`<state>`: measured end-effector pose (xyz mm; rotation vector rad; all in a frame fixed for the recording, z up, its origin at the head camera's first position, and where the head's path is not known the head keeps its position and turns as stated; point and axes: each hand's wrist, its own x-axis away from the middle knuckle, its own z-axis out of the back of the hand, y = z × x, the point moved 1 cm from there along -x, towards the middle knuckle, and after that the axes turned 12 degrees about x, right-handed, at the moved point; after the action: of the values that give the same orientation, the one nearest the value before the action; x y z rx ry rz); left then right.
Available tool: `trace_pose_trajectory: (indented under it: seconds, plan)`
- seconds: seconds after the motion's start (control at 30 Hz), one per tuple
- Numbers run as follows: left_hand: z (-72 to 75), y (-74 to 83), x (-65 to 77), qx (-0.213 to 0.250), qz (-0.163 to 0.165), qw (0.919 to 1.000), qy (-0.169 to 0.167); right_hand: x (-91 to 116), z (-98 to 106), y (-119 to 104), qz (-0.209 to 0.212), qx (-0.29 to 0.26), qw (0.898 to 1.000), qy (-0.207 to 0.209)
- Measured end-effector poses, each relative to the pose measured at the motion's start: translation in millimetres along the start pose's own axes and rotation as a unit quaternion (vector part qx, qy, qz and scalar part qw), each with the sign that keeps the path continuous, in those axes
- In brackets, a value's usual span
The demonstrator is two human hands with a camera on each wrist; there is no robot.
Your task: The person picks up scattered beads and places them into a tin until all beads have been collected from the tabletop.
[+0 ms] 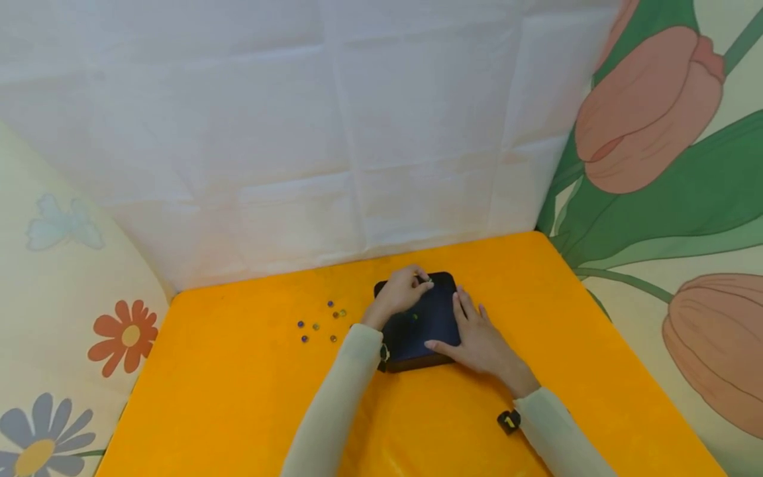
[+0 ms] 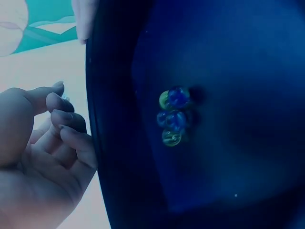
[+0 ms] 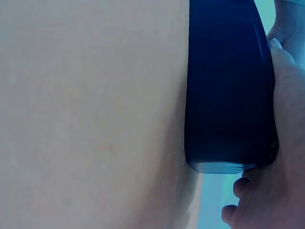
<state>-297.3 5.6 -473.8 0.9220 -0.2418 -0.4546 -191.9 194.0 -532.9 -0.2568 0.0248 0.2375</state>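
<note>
A black, round-cornered tray (image 1: 417, 361) with a dark blue inside stands on the orange table. My left hand (image 1: 402, 291) is over its far part, pinching a small glass marble (image 1: 430, 281) between thumb and fingertips. That marble (image 2: 66, 98) is mostly hidden in the left wrist view. Several blue and yellow-green marbles (image 2: 175, 120) lie clustered inside the tray. My right hand (image 1: 483, 341) rests on the near right corner, its thumb across the near rim and its extended fingers along the right side. The right wrist view shows this hand (image 3: 288, 157) against the tray's outer wall (image 3: 228, 90).
Several loose marbles (image 1: 316, 326), blue, amber and yellowish, lie on the orange table (image 1: 238, 384) left of the tray. A white cloth (image 1: 286, 132) hangs behind the table. Floral cloths stand at the left and right (image 1: 656, 218).
</note>
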Motion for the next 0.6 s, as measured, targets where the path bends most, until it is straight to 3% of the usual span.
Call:
trace_pose_trajectory:
  seconds: [0.6]
  plan:
    - [2.8, -1.8, -7.8, -0.011, 0.019, 0.9996, -0.018, -1.5, -3.1, -2.9, -0.004, 0.001, 1.000, 0.001]
